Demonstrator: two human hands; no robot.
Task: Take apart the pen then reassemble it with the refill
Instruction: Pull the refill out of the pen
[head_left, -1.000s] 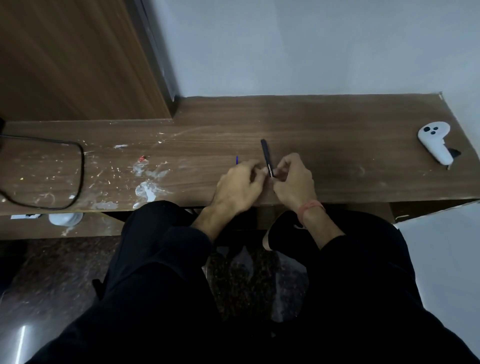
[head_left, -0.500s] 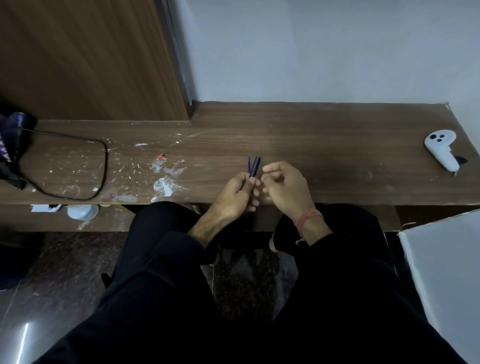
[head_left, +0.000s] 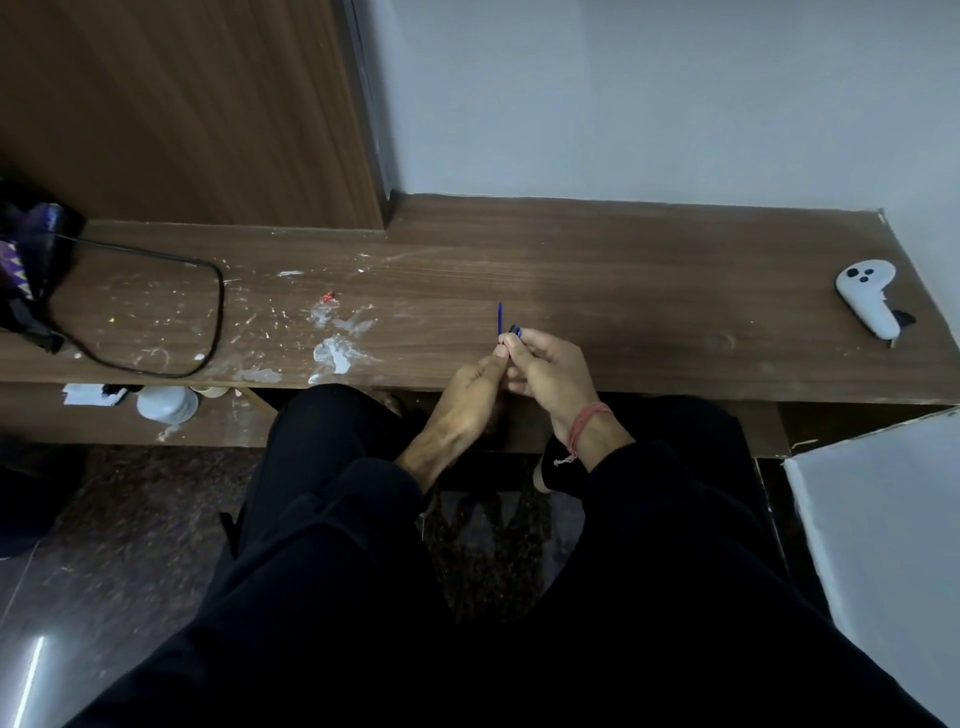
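Observation:
My left hand (head_left: 475, 382) pinches a thin blue refill (head_left: 500, 318) that sticks up and away from my fingertips, over the front part of the wooden desk (head_left: 623, 291). Right beside it, my right hand (head_left: 545, 371) curls round the dark pen barrel (head_left: 515, 331); only the barrel's end shows above my fingers. The two hands touch at the fingertips. The rest of the barrel is hidden inside my right fist.
A white controller (head_left: 867, 301) lies at the desk's far right. A black cable (head_left: 208, 312) loops on the left, leading to a dark bag (head_left: 31, 270). White paint splashes (head_left: 337, 348) mark the desk left of my hands. A white board (head_left: 883, 545) stands at right.
The dark barrel, earlier sticking up beside the refill, is now drawn down into my right hand. The refill alone points up from my left fingers. The view has shifted closer.

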